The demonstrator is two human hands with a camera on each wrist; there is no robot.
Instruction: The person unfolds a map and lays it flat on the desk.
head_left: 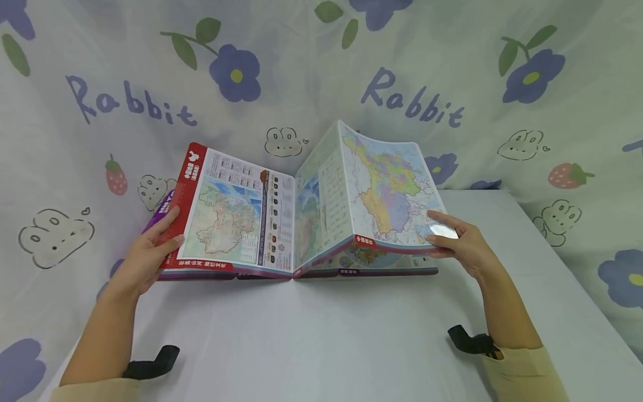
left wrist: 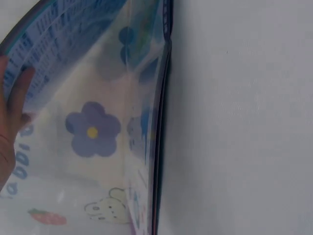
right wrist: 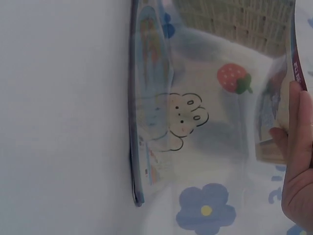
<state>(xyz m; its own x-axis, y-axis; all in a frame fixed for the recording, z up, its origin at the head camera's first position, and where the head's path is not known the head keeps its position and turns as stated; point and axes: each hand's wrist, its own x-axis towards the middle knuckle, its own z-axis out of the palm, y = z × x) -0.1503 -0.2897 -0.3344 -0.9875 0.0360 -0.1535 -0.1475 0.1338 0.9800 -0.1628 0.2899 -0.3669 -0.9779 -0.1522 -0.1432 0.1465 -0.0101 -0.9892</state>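
Note:
A glossy folding map point(head_left: 228, 223) stands partly unfolded in the head view, its panels bent in a zigzag. The left panel has a red border; the right one carries a colourful map of China and is raised over the layers below. My left hand point(head_left: 143, 257) grips the left panel's red edge, thumb and a finger on the printed face. At the far right edge my right hand point(head_left: 467, 245) pinches the raised panel, with fingers partly hidden beneath it. Each wrist view shows the hand, left point(left wrist: 10, 122) and right point(right wrist: 299, 152), at a curved, reflective panel.
Under the raised panel lie further map layers point(head_left: 392, 272) with a dark lower edge. A purple-edged sheet point(head_left: 162, 209) peeks out at the left. The white tabletop point(head_left: 311, 340) stretches in front, and a patterned curtain point(head_left: 311, 72) hangs behind.

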